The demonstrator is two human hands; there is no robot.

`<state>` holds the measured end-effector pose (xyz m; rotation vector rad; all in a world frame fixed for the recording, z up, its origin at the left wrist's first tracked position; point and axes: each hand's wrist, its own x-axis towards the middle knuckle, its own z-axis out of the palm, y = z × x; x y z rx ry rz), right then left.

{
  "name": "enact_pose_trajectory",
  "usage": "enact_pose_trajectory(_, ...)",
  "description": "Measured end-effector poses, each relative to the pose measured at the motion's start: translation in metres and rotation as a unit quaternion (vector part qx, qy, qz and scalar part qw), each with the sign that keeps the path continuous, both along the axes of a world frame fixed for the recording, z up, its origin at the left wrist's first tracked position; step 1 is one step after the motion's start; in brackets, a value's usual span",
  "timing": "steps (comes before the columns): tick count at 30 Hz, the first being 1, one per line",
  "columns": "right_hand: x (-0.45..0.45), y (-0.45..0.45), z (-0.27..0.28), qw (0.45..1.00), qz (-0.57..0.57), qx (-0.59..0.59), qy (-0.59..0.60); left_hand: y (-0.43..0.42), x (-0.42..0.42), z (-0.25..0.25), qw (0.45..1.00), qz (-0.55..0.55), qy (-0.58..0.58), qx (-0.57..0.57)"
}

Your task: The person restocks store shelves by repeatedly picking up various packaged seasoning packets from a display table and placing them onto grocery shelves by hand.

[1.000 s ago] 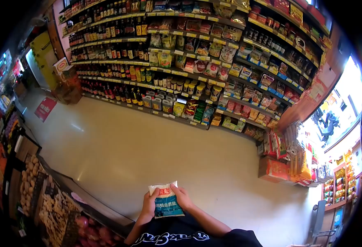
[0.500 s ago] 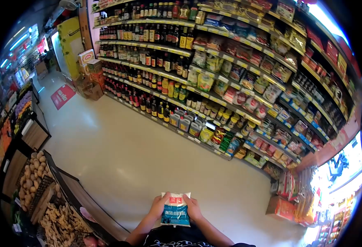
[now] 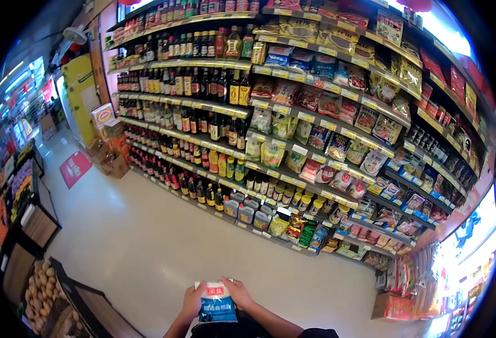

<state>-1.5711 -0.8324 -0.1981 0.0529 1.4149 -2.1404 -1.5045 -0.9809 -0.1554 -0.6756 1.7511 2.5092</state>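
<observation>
A blue and white plastic bag of salt (image 3: 218, 307) with a red label is held upright before my body, at the bottom middle of the head view. My left hand (image 3: 192, 299) grips its left edge, fingers wrapped behind it. On the opposite upper edge, my right hand (image 3: 238, 293) is closed with the thumb towards the front. Most of the fingers are hidden behind the bag.
Ahead stands a long shelf unit (image 3: 242, 163) with bottles and packaged goods. Potatoes (image 3: 40, 290) fill a produce stand at lower left. Cartons (image 3: 107, 155) stand by the far shelf end, and a red floor mat (image 3: 75, 169) lies beyond. More boxes (image 3: 397, 307) are at right.
The view has tilted up, so the shelves sit lower and more of their upper rows show. The bag, still in both hands, appears lower and further left.
</observation>
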Motion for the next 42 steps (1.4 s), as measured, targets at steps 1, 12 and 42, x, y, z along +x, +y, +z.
enact_pose_trajectory(1,-0.013,-0.004,0.006,1.0,0.001,0.024,-0.002,-0.007,-0.012,0.003,1.0,-0.007,-0.007,-0.009)
enact_pose_trajectory(12,-0.086,-0.071,0.006,0.971,-0.184,0.148,-0.023,-0.093,-0.112,-0.008,0.977,-0.176,-0.031,0.12)
enact_pose_trajectory(42,-0.506,0.084,0.287,0.83,-0.31,0.123,0.446,0.045,-0.631,0.272,0.765,-0.376,0.456,-0.256)
